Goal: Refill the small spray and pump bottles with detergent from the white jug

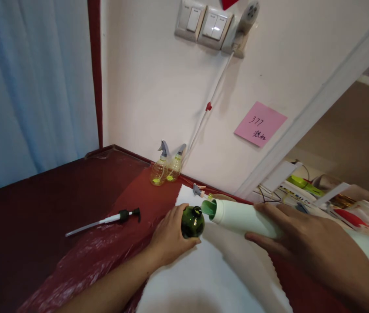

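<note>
Nearest my lens, the right hand (302, 237) grips a pale tube (245, 216). Its mouth sits beside the green bottle (192, 222) my left hand (169, 234) clasps.

Bottle (192, 224): dark green, glossy, rounded body, narrow neck uncapped. Fill level unclear. Flask (241, 216): pale mint, long smooth cylinder, tipped well over on its side; open mouth, green within, right at bottle's neck. Contact between them: cannot tell.
</note>
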The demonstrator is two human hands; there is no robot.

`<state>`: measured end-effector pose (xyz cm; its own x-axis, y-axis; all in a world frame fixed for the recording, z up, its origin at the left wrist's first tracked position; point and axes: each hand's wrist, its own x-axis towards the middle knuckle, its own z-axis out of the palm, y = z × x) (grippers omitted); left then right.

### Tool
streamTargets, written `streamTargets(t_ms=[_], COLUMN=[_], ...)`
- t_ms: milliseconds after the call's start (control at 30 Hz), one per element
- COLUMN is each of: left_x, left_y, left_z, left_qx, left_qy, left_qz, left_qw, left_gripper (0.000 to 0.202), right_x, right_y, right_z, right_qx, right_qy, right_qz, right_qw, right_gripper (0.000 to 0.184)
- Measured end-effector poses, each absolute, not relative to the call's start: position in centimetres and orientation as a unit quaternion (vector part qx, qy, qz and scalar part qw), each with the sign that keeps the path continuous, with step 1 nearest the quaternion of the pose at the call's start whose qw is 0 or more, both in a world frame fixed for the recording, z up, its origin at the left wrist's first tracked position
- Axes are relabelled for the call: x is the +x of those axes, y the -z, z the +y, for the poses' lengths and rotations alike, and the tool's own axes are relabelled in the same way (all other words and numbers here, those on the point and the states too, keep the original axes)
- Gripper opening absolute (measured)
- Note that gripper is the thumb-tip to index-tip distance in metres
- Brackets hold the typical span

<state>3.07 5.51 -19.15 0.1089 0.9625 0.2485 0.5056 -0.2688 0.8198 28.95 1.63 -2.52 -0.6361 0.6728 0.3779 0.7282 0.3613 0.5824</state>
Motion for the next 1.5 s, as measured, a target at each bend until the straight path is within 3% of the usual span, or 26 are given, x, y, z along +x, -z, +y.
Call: streamTargets(t_ms=[1500], left_x=[2.96], left_y=[18.85], left_z=[5.51], left_qx=[0.698], left_qy=[-0.395], left_qz=[0.527], left_qw=[0.283], left_gripper=[0.081], right_x=[29.12], right_y=[2.51], right_z=[1.22], right_qx=[-0.427], right_qy=[0.368], right_qz=[-0.825], right_qw=[0.041], right_gripper=[0.06])
